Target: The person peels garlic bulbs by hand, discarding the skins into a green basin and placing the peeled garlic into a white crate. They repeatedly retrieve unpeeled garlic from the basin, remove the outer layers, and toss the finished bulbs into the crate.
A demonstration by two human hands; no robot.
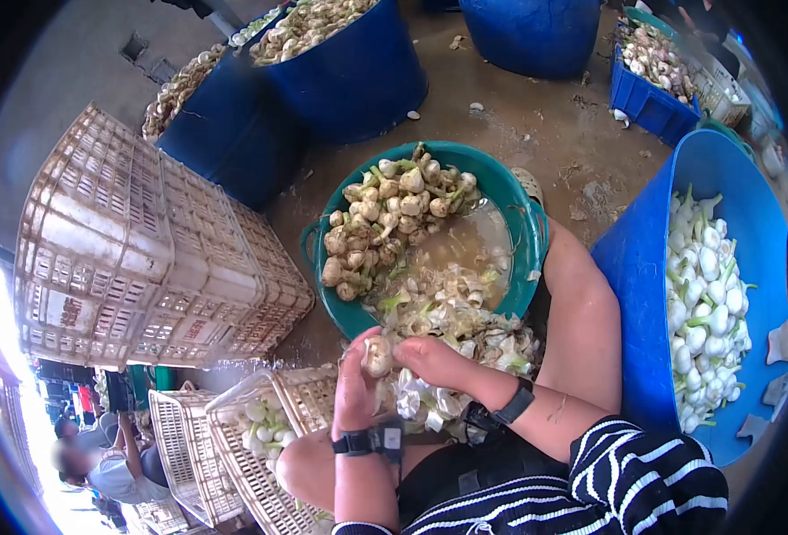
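A pale garlic bulb (377,356) rests in my left hand (354,385), whose fingers curl round its side. My right hand (431,359) is closed, with its fingertips against the right side of the same bulb; part of those fingers is hidden. Just beyond both hands stands a green tub (340,314). Unpeeled, brownish garlic bulbs (385,209) are heaped at its far left side, with murky water (465,254) beside them. Loose peeled skins (447,325) pile up at the tub's near edge and below my right hand.
To the right, a tall blue tub (630,267) holds white peeled bulbs (708,308). Stacked white crates (135,250) stand at the left, and a crate (233,397) with peeled bulbs is near my left knee. Big blue barrels (358,80) are behind. Another person (117,459) sits at the lower left.
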